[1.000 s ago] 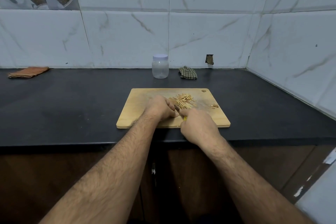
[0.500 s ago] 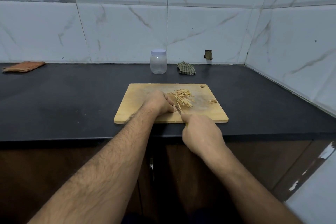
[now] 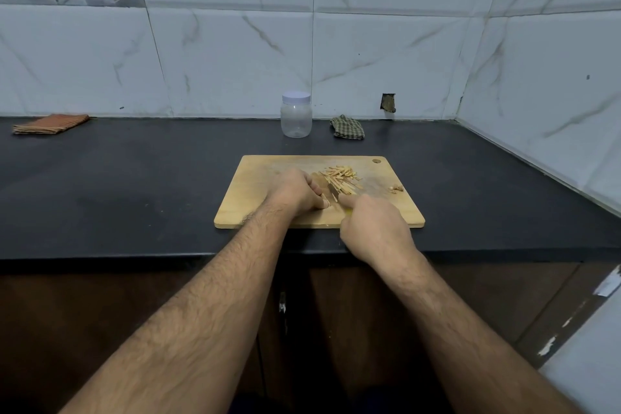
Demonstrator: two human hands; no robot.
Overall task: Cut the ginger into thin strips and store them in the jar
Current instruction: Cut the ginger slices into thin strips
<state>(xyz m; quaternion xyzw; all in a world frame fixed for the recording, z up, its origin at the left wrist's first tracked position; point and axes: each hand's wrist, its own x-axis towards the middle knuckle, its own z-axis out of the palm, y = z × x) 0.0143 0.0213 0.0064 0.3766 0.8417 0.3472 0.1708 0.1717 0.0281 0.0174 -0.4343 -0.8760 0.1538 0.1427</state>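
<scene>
Ginger strips [image 3: 340, 177] piled on board [image 3: 255, 178]; right hand [image 3: 374, 228] grips knife [image 3: 333, 192].

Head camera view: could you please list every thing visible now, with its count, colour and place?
cutting board: one, light wood, on the counter near its front edge
ginger strips: one pile, pale yellow, on the board's far middle
ginger scraps: a few, pale, on the board's right part
knife: one, grey blade, between the hands on the board
jar: one, clear with white lid on, at the wall behind the board
checked cloth: one, green, right of the jar
orange cloth: one, far left by the wall
counter: one, black
left hand: curled, on the board
right hand: grips the knife
</scene>
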